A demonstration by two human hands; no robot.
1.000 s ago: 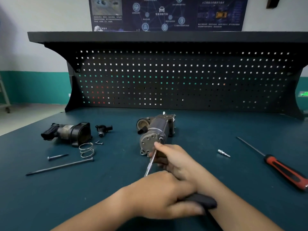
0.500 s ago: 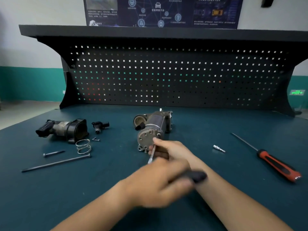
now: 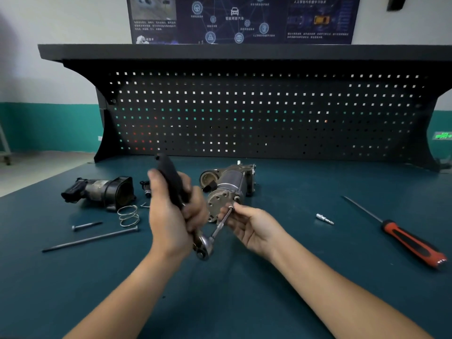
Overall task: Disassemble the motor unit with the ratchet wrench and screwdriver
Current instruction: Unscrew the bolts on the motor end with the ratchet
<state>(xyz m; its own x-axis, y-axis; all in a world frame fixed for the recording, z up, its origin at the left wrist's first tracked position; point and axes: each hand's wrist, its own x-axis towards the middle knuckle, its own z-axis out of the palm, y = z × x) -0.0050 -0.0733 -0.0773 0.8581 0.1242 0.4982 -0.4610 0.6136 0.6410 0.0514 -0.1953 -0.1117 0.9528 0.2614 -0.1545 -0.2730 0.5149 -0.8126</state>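
Observation:
The grey motor unit (image 3: 230, 187) lies on the green bench top, its round end plate facing me. My left hand (image 3: 171, 216) grips the black handle of the ratchet wrench (image 3: 204, 244), handle pointing up and away, chrome head low near the mat. From the head a thin extension bar (image 3: 221, 223) runs up to a bolt on the end plate. My right hand (image 3: 247, 223) pinches that bar near the plate. A red and black screwdriver (image 3: 413, 243) lies to the right, untouched.
At the left lie a removed black motor part (image 3: 100, 192), a coil spring (image 3: 128, 216), a short bolt (image 3: 85, 226), a long bolt (image 3: 90, 239) and a small black fitting (image 3: 145, 187). A small metal bit (image 3: 324, 218) lies right of the motor. A pegboard (image 3: 244, 113) backs the bench.
My left hand has swung the wrench handle from low and right, near my right forearm, up and over to the left of the motor. My right hand stays on the bar.

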